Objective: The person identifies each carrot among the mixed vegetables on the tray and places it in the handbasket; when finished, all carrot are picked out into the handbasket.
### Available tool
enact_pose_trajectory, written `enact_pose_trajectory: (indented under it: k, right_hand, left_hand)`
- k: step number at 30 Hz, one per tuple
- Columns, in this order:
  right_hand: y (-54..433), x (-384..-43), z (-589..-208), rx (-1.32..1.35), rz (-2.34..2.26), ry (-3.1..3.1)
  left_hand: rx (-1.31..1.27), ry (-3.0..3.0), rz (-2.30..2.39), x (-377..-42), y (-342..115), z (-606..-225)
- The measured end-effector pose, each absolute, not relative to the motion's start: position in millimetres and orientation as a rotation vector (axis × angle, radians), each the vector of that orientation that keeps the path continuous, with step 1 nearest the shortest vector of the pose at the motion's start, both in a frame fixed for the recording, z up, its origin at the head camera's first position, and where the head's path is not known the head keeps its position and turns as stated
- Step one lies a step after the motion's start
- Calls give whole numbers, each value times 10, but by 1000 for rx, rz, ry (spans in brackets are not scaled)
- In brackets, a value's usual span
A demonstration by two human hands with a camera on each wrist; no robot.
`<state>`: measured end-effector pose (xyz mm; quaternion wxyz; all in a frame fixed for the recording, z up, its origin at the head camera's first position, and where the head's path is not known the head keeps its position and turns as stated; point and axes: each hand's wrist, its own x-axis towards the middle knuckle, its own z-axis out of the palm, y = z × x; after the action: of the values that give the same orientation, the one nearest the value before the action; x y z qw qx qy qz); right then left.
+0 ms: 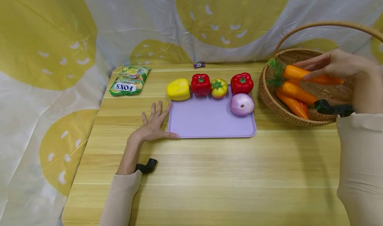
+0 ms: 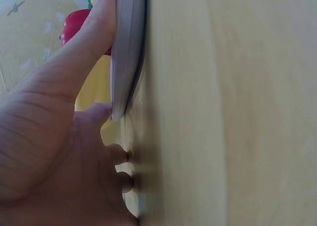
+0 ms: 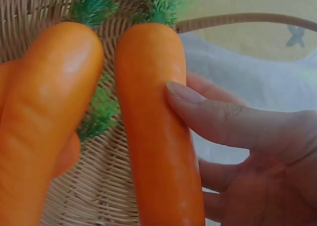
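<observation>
My right hand (image 1: 332, 64) grips an orange carrot (image 1: 294, 72) with green leaves, held above a wicker basket (image 1: 269, 99) at the table's right. In the right wrist view the thumb (image 3: 208, 109) presses on that carrot (image 3: 158, 137), with another carrot (image 3: 47, 122) beside it. More carrots (image 1: 294, 93) lie in the basket. My left hand (image 1: 154, 124) rests flat on the table, fingers spread, its thumb along the near left corner of a lilac tray (image 1: 209, 122). In the left wrist view the thumb (image 2: 84, 47) lies against the tray's edge (image 2: 126, 52).
Along the tray's far edge stand a yellow pepper (image 1: 178, 89), a red pepper (image 1: 200, 84), a yellow tomato (image 1: 219, 88) and another red pepper (image 1: 241, 83); a purple onion (image 1: 241, 105) lies on the tray. A green snack bag (image 1: 129, 80) and a small candy (image 1: 198, 65) lie farther back.
</observation>
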<state>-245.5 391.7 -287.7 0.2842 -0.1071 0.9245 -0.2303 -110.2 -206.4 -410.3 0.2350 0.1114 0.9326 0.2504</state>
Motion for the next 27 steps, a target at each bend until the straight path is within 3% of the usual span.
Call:
enact_pose_trajectory:
  k: [27]
  right_hand:
    - [3821,-2363,-3243,-419,-688,2316]
  left_hand:
    - [304,2552,696,-1106,-2084,-4089]
